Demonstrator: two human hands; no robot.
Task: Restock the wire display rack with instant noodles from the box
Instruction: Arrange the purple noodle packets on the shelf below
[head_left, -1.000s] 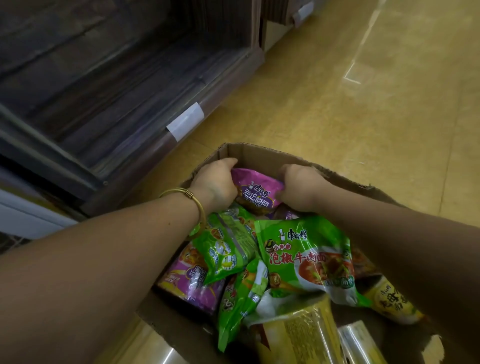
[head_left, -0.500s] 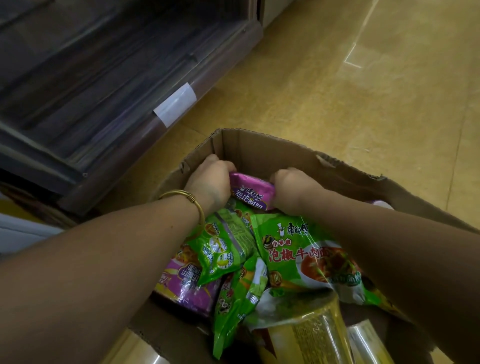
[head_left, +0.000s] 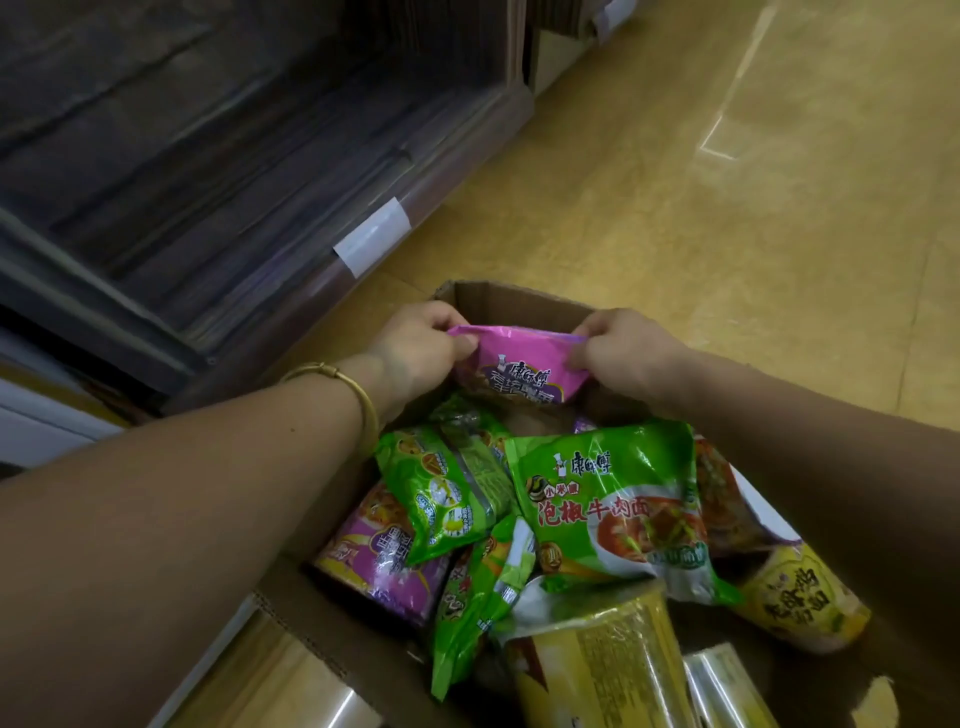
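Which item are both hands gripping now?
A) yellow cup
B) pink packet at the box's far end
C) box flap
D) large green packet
B: the left hand and the right hand each pinch a top corner of the pink packet near the far wall of the box; the large green packet lies untouched in the pile.
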